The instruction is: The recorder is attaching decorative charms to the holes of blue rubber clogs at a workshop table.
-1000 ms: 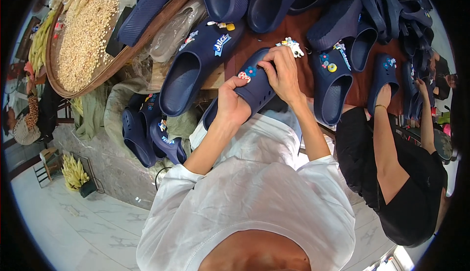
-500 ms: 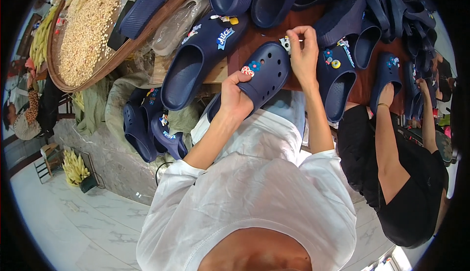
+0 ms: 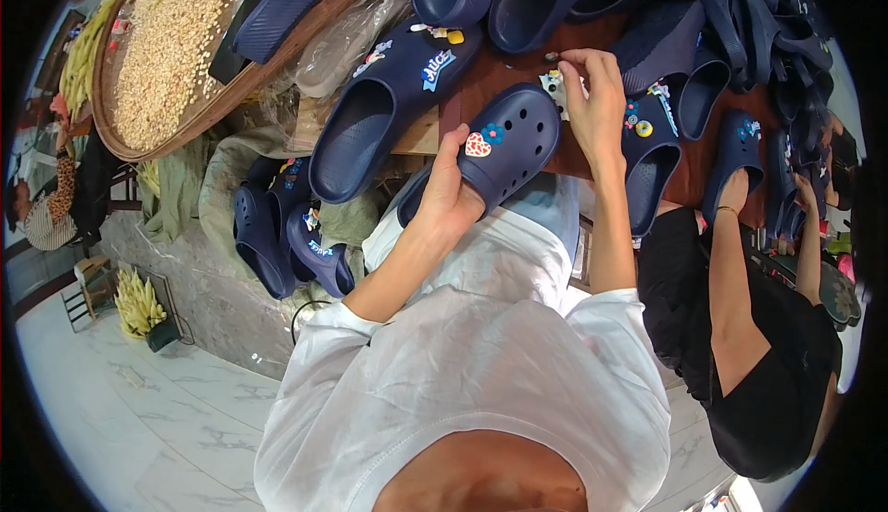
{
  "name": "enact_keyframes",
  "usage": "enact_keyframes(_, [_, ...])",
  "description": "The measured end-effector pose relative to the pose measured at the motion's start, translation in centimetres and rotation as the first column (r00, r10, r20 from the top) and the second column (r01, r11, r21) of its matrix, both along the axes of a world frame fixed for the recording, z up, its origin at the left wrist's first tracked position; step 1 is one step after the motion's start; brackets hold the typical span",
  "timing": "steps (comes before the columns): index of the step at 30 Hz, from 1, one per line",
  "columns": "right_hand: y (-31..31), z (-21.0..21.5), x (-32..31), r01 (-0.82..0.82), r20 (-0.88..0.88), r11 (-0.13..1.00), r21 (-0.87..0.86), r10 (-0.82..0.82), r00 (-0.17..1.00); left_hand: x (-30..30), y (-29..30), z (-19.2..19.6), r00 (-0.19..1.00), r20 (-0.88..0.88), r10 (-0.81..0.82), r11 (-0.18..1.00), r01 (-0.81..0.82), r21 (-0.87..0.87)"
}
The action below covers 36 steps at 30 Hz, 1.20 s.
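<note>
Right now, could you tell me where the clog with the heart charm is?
In the head view, the navy clog sits centre frame, gripped by the left hand, beside the right hand.

A small workshop or stall for shoes. Navy clogs crowd the wooden surface. A grain basket sits beside them.

Navy clog in left hand looking like matt foam-rubber, smooth, holes punched through toe. Heart charm on it showing glossy plastic, red and white. Right hand, at 2 o'clock from clog, touching small charm, glossy plastic too. Table underneath looking like dark reddish wood, slight sheen. Round tray at 10 o'clock looking woven, rough, grainy stuff inside. White shirt showing soft matt cloth.
</note>
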State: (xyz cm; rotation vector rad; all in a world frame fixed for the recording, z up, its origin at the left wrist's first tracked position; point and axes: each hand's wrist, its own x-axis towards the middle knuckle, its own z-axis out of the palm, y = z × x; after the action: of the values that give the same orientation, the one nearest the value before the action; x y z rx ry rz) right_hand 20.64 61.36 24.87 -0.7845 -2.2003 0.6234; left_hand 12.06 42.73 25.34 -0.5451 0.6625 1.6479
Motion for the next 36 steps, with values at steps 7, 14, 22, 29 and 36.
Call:
enact_keyframes(7, [-5.1, 3.0, 0.3, -0.447, 0.243, 0.891, 0.076, 0.418, 0.875, -0.7, 0.4, -0.6, 0.999, -0.01, -0.052, 0.996, 0.053, 0.068])
enact_keyframes(14, [-5.0, 1.7, 0.4, -0.483, 0.21, 0.869, -0.104, 0.494, 0.844, -1.4, -0.1, -1.4, 0.998, -0.015, -0.056, 0.997, 0.057, 0.057])
enact_keyframes(22, [-5.1, 0.7, 0.6, -0.501, 0.062, 0.858, -0.117, 0.51, 0.858, -1.3, 0.3, -0.9, 0.999, -0.015, -0.044, 0.999, 0.043, -0.015])
enact_keyframes(29, [-1.6, -0.6, -0.3, -0.07, -0.239, 0.953, -0.295, -0.003, 0.971, -1.6, 0.0, -1.1, 0.997, 0.078, 0.02, 0.999, -0.023, 0.048])
enact_keyframes(36, [1.9, -3.0, -1.0, 0.021, 0.069, 0.992, -0.121, -0.013, 0.998, -1.3, -0.8, -0.1, 0.98, 0.198, 0.017, 0.993, -0.04, 0.111])
